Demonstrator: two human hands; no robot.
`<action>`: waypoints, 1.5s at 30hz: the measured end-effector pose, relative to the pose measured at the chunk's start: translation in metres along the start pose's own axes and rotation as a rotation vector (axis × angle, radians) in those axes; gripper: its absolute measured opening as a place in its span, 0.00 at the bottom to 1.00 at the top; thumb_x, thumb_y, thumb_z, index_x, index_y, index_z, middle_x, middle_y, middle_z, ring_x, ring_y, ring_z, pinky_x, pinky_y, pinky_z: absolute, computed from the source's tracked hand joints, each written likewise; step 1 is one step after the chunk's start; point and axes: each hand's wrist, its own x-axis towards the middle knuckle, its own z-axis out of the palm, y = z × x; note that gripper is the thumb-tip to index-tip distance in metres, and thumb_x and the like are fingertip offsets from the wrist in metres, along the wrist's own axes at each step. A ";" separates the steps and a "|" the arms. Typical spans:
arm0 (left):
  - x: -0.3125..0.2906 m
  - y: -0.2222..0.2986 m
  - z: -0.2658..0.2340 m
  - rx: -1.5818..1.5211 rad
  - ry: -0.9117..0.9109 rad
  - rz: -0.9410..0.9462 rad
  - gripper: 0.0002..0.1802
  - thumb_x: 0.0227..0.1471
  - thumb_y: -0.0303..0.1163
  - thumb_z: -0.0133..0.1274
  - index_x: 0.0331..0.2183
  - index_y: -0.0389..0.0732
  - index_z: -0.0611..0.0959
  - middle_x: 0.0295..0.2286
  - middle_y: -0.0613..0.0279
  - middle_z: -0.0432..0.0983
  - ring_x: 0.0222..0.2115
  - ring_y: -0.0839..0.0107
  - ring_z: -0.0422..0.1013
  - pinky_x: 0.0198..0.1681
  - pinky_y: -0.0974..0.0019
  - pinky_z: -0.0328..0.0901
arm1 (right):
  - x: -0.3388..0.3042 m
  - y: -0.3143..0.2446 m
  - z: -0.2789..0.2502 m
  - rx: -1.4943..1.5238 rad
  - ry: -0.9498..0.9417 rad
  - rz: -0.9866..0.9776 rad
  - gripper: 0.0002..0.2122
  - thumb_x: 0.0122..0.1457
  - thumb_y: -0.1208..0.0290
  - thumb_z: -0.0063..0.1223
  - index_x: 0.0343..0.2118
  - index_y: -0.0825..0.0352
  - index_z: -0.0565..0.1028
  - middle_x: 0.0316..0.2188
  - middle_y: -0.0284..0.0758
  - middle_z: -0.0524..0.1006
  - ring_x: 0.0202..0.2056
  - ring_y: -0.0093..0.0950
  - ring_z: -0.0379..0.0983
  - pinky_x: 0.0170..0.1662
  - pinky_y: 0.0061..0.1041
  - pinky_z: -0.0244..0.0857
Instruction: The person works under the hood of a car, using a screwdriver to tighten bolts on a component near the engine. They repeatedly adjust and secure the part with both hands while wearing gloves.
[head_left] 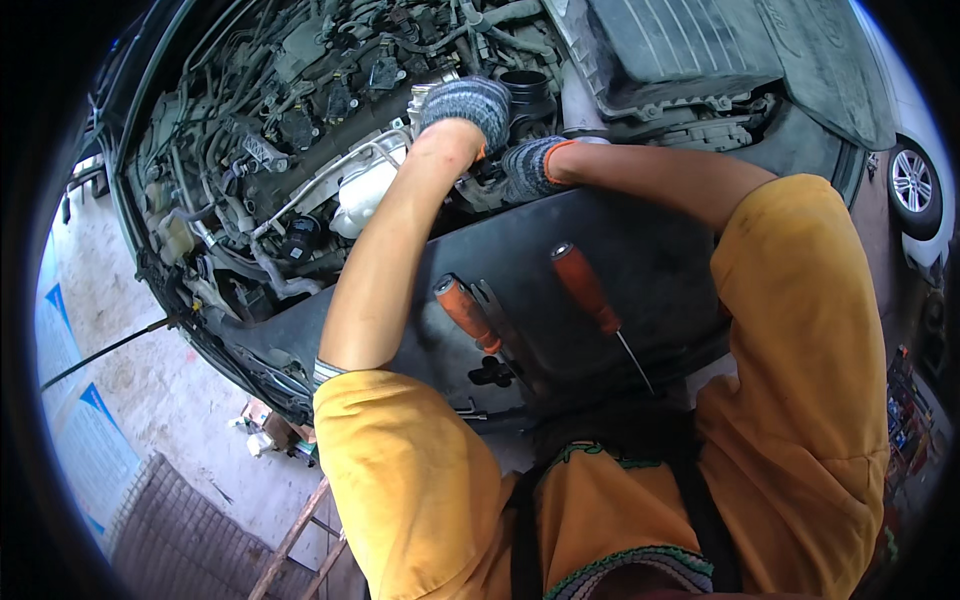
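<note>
Both my hands wear grey knitted work gloves and reach into a car's engine bay (330,110). My left hand (466,108) is beside a round black duct opening (526,90), over the engine's edge. Lower and to its right, my right hand (528,170) reaches in behind the black front panel (640,270). The fingers of both hands are hidden by the gloves' backs and the engine parts, so any held thing is out of sight. A silvery metal heat shield (365,190) sits left of my left forearm.
On the front panel lie two orange-handled screwdrivers (465,312) (585,285), a grey metal tool (497,315) and a small black knob-like part (491,372). A large black ribbed housing (680,50) covers the bay's right. Another car's wheel (912,185) stands at far right; a wooden ladder (290,540) is lower left.
</note>
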 end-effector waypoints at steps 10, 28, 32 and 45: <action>-0.026 0.019 0.004 -0.040 0.077 0.070 0.13 0.45 0.34 0.50 0.33 0.40 0.85 0.34 0.47 0.78 0.38 0.53 0.76 0.40 0.55 0.71 | 0.043 0.054 0.028 0.060 0.177 -0.191 0.24 0.51 0.47 0.52 0.39 0.65 0.79 0.38 0.46 0.77 0.41 0.44 0.73 0.45 0.35 0.65; -0.036 0.019 0.058 -0.600 -0.346 0.129 0.21 0.47 0.45 0.48 0.36 0.39 0.83 0.36 0.45 0.77 0.38 0.50 0.74 0.42 0.57 0.67 | -0.027 0.006 -0.029 -0.125 0.031 0.053 0.17 0.51 0.61 0.54 0.39 0.68 0.78 0.39 0.46 0.78 0.41 0.42 0.75 0.44 0.35 0.68; -0.029 0.014 0.068 -0.553 -0.379 0.223 0.17 0.48 0.40 0.49 0.38 0.43 0.81 0.35 0.48 0.78 0.36 0.52 0.74 0.40 0.61 0.68 | -0.027 0.006 -0.025 -0.229 0.052 0.026 0.13 0.52 0.63 0.53 0.37 0.65 0.79 0.35 0.43 0.78 0.39 0.43 0.74 0.43 0.36 0.67; -0.031 -0.035 0.112 -0.164 0.074 0.819 0.09 0.44 0.32 0.49 0.26 0.41 0.83 0.26 0.64 0.78 0.26 0.72 0.74 0.24 0.65 0.65 | -0.034 -0.001 -0.040 -0.141 0.025 -0.030 0.16 0.53 0.57 0.55 0.41 0.60 0.78 0.39 0.40 0.78 0.42 0.40 0.73 0.46 0.34 0.66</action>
